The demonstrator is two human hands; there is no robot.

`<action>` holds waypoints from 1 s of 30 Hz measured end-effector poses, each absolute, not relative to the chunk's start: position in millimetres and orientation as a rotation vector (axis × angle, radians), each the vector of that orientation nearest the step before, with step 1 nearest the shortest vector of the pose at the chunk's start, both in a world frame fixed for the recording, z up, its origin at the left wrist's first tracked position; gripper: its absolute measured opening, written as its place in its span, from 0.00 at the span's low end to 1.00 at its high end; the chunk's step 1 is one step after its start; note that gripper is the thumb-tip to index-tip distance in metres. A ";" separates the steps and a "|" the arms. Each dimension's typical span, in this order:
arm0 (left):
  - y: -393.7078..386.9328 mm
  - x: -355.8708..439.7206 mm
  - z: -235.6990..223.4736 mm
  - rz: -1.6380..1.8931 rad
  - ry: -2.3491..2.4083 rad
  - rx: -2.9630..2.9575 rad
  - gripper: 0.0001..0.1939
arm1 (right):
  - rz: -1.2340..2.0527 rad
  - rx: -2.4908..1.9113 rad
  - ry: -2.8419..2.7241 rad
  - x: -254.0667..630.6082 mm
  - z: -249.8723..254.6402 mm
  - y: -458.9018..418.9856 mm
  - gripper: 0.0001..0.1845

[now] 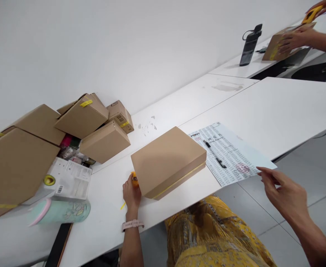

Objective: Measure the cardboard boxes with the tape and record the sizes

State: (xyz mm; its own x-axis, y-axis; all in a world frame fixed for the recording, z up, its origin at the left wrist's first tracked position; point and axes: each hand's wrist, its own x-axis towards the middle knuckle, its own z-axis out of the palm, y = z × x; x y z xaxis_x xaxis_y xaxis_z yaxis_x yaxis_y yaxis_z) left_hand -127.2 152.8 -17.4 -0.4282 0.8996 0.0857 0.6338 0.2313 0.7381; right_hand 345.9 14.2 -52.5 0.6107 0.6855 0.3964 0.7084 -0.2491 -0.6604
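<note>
– Brown cardboard on the left, what's there?
– Big carton (15, 170), yellow strip along the bottom. More boxes (82, 115) stacked behind it, towards the desk's (296, 107) far edge by the wall. One has a yellow tag on top.
– Just right of the big one?
– White printed pack (75, 180) with an avocado picture. Mint bottle (73, 210), pink at the top, on the near side of it.
– Left hand?
– Left hand (133, 193) is near the desk's near edge, pink band (133, 224) on the wrist. Fingers curled round an orange tool (135, 179), mostly hidden behind the closed carton (168, 155).
– And that carton sits where?
– Close to the desk's near edge, between left hand and sheet. Yellow strip along its near side.
– Sheet?
– Pale blue printed sheet (235, 148), right of the carton, partly behind its corner. Red stamp marks, black pen (215, 154) lying across it. Right corner pokes slightly past the desk's near edge.
– Right hand?
– Right hand (287, 194) comes in over that edge. Thumb and index fingers close together at the sheet's border; can't tell if they pinch it.
– Far right?
– Dark bottle (250, 46) upright near the wall. Beyond it, another person's hands (297, 39): one on a small carton (275, 46), one with a yellow tool (311, 15).
</note>
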 end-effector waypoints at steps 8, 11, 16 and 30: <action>90.1 -136.8 48.0 1.607 1.697 1.012 0.35 | 0.403 -1.594 -1.044 276.8 0.5 7.9 0.13; 48.3 -124.0 73.8 1.682 1.247 1.046 0.30 | 1.035 -1.321 -1.187 234.2 28.9 11.3 0.16; 21.1 -68.1 79.2 1.402 0.963 1.255 0.38 | 1.658 -0.932 -1.204 183.7 63.5 31.8 0.29; 23.2 -32.3 76.1 1.115 0.875 1.255 0.42 | 1.559 -1.046 -1.329 182.4 83.7 33.3 0.29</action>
